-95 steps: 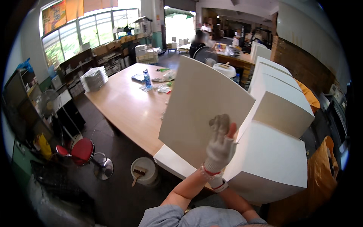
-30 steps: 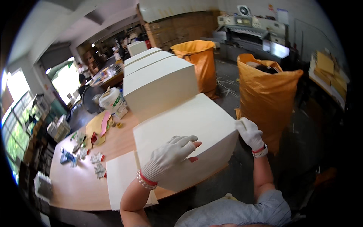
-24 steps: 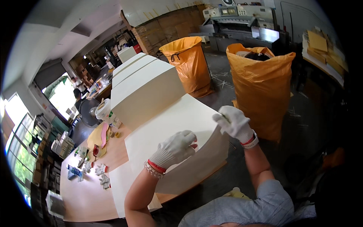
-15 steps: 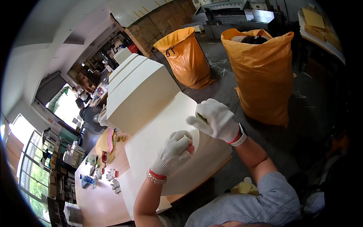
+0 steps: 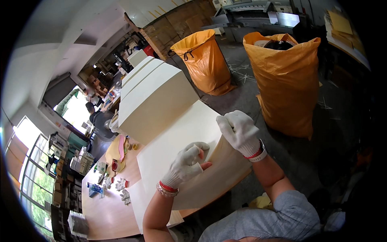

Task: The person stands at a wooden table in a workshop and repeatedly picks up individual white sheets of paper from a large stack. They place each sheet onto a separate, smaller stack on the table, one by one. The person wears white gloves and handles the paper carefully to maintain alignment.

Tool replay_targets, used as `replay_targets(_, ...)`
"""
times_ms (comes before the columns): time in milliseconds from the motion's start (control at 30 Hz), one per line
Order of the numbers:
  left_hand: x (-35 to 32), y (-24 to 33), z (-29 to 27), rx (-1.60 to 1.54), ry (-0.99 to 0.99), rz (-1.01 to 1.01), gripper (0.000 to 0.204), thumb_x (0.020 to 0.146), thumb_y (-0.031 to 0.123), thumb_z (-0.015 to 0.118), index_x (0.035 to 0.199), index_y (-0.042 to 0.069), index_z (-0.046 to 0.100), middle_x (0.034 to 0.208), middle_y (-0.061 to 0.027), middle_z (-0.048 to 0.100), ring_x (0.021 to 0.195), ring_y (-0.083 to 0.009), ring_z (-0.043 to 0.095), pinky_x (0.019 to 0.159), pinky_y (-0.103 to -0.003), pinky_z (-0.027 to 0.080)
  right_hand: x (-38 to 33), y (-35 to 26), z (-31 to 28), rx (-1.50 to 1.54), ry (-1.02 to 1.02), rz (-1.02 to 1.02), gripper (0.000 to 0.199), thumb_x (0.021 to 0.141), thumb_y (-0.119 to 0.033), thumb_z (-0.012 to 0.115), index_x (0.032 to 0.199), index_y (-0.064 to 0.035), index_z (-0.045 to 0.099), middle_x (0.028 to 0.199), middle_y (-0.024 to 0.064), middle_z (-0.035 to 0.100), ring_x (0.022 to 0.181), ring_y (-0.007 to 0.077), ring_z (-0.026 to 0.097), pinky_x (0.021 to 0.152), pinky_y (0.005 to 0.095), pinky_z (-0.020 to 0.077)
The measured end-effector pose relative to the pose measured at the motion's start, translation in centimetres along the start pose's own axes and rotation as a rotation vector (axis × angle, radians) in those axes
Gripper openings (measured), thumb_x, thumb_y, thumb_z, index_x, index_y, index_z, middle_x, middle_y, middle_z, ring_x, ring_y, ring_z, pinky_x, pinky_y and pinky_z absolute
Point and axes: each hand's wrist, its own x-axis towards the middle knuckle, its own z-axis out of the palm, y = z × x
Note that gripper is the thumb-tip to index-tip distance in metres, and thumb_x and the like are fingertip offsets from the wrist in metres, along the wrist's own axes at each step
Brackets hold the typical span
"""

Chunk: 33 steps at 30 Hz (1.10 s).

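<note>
A broad stack of cream-white paper sheets lies on the table in front of me, its near right side curving down. My left hand, in a white knitted glove with bare thumb and finger tips, rests on the top sheet with thumb and fingers apart. At the stack's right edge, my right hand, also gloved, is closed with its knuckles up. Whatever lies inside its fingers is hidden. Just beyond the sheets rises a taller block of stacked paper.
Two orange sacks, one slimmer and one bulging, stand on the dark floor beyond the table's right side. Loose gloves, a blue tube and a yellow-pink item lie on the wooden tabletop at left.
My left hand has opened from a curled grip and spread on the sheet. The right hand has moved slightly right and down, turned knuckles up; the greenish thing in it no longer shows.
</note>
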Motion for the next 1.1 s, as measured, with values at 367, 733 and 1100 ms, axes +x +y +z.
replay_targets(367,-0.3,0.4,-0.4,0.063,-0.058,0.025,0.061,0.082,0.004,0.082,0.139,0.005,0.059,0.118,-0.0119,0.065,0.112,-0.0245,0.062,0.098,-0.033,0.047,0.0,0.1,-0.1,-0.049,0.074,-0.125,0.033,0.083,-0.005,0.069,0.115,0.0025,0.063,0.076,0.0078,0.05,0.065,0.0253,0.055,0.057,0.037,0.0459)
replay_targets(733,-0.2,1.2,-0.2,0.038,0.032,0.082,0.056,0.082,0.006,0.083,0.134,0.007,0.062,0.129,-0.0135,0.061,0.12,-0.0297,0.059,0.103,-0.036,0.044,-0.3,0.6,-0.3,0.067,0.034,-0.148,0.044,0.08,0.004,0.07,0.123,0.0043,0.06,0.079,0.0085,0.05,0.066,0.0252,0.055,0.057,0.0367,0.0471)
replay_targets(1100,-0.3,0.1,0.3,0.064,0.083,0.188,0.048,0.084,-0.001,0.068,0.131,0.005,0.06,0.131,-0.0202,0.058,0.119,-0.0363,0.059,0.101,-0.041,0.047,-0.3,0.4,-0.6,0.064,0.034,-0.168,0.041,0.083,0.004,0.07,0.123,0.0042,0.061,0.087,0.0111,0.054,0.07,0.0265,0.058,0.059,0.0368,0.0492)
